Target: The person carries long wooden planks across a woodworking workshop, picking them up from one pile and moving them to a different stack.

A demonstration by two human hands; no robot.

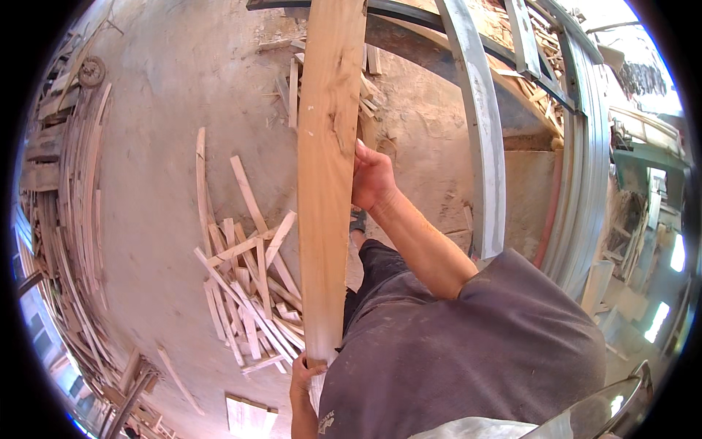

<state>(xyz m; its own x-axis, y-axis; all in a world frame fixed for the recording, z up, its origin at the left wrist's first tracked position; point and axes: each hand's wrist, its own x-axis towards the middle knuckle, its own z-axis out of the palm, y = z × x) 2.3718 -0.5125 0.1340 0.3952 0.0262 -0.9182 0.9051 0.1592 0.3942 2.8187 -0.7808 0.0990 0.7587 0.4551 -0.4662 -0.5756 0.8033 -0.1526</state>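
Observation:
A long wooden plank (325,183) with a knotty, cracked patch runs from the top of the head view down to my body. My left hand (303,374) grips its near end, the thumb lying over the face and the fingers out of sight behind it. Farther up, my right hand (374,175) holds the plank's right edge. Its thumb points up along that edge, while the other fingers are mostly hidden by the wood. Beyond the right hand, the plank's far part crosses in front of a dark metal bar (409,16).
Scrap wood strips (252,293) lie heaped on the floor left of the plank. Long boards (73,205) line the far left, near a small wheel (92,72). A grey metal beam (479,132) and metal frame stand at right. A pale flat piece (248,417) lies at the bottom.

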